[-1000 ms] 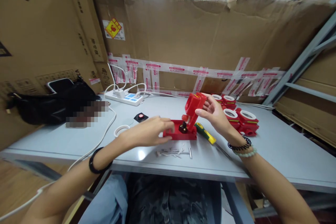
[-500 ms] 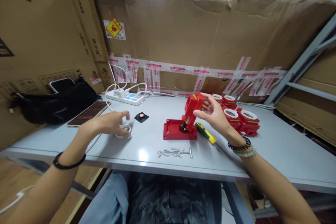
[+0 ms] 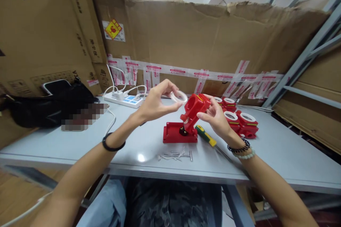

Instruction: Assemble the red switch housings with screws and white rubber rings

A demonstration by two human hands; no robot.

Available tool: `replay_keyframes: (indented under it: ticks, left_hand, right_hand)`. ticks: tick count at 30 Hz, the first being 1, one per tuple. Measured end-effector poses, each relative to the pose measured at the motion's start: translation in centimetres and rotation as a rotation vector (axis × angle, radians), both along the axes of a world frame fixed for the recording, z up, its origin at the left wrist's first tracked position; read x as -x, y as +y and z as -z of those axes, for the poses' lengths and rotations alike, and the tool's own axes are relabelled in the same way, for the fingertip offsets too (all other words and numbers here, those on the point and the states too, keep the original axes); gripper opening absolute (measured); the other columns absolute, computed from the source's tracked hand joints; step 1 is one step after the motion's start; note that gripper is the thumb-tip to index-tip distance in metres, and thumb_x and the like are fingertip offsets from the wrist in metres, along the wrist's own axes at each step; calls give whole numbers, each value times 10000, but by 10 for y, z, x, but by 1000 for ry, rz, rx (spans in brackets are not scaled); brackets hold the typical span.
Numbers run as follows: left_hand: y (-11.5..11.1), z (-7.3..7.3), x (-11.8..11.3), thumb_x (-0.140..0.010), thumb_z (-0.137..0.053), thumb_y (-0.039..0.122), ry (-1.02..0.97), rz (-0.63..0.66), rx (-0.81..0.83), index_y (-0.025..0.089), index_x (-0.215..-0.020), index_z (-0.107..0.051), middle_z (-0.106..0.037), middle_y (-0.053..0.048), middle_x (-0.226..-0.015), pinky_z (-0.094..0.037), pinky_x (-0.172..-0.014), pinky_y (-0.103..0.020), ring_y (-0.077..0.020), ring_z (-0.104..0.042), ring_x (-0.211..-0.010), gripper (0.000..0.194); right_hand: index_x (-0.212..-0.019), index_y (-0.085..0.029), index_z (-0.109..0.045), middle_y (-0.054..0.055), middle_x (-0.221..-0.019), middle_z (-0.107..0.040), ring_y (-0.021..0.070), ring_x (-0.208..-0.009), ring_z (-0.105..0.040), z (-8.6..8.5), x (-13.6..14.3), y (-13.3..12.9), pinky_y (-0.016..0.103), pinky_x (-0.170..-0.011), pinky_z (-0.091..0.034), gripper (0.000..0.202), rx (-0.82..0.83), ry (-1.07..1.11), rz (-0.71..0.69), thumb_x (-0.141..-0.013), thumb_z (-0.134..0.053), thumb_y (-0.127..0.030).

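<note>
A white ring (image 3: 179,97) is pinched between the thumb and fingers of my left hand (image 3: 158,101), just left of a red housing (image 3: 196,108) with a round opening. My right hand (image 3: 216,116) grips that housing from its right side and holds it tilted. The housing's lower end meets a red rectangular base (image 3: 174,133) on the table, with a small black part (image 3: 183,131) at the joint. To the right of the base lies a green and yellow screwdriver (image 3: 205,136). Screws and a small metal T-shaped tool (image 3: 190,156) lie in front of the base.
Several red housings with white rings (image 3: 247,117) stand at the right. A white power strip (image 3: 124,100) with cables, a black bag (image 3: 53,106) and a blurred-out flat object (image 3: 84,117) are at the left. Cardboard (image 3: 170,35) rises behind the table (image 3: 133,163).
My left hand has lifted the white ring from the table and brought it right, beside the red housing. My right hand has tilted the housing slightly more.
</note>
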State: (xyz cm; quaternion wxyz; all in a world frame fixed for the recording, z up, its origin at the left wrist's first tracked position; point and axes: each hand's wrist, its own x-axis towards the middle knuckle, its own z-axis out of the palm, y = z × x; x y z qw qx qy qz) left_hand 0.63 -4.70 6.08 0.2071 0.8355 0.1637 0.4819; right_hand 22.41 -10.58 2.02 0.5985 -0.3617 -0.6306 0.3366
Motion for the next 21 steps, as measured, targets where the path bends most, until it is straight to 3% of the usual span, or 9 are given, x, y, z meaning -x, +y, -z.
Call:
replay_keyframes:
  ticks: [4, 10, 15, 21]
  left_hand:
    - [-1, 19, -31, -720, -731, 302, -222, 140, 148, 165, -968, -498, -611, -55, -992, -512, -829, -308, -159, -633, -899, 367]
    - [0, 37, -31, -743, -709, 267, -233, 173, 180, 178, -1202, -481, -602, -42, -987, -507, -861, -297, -154, -628, -943, 520]
    - [5, 33, -22, -652, -769, 225, -295, 89, 24, 202, -1148, -452, -539, -13, -974, -521, -899, -333, -169, -634, -964, 589]
    - [11, 32, -15, -606, -804, 219, -158, 25, -282, 191, -1057, -426, -541, -50, -1020, -550, -852, -358, -191, -625, -956, 589]
  right_hand:
    - [-1100, -258, -443, 53, -1171, -601, 212, -1082, -600, 0, 2, 0, 398, -991, -453, 629, -22, 26, -4, -601, -823, -312]
    - [-1098, -253, -424, 59, -1166, -590, 212, -1087, -592, 0, 3, -3, 388, -988, -456, 655, -38, -5, 1, -588, -832, -311]
    - [-1113, -257, -408, 56, -1144, -587, 214, -1081, -587, 0, 3, -1, 388, -980, -458, 665, -80, -35, 20, -600, -824, -328]
    - [-1203, -277, -405, 62, -1187, -562, 218, -1112, -567, 0, -2, 1, 392, -991, -453, 712, -176, -123, 33, -621, -813, -329]
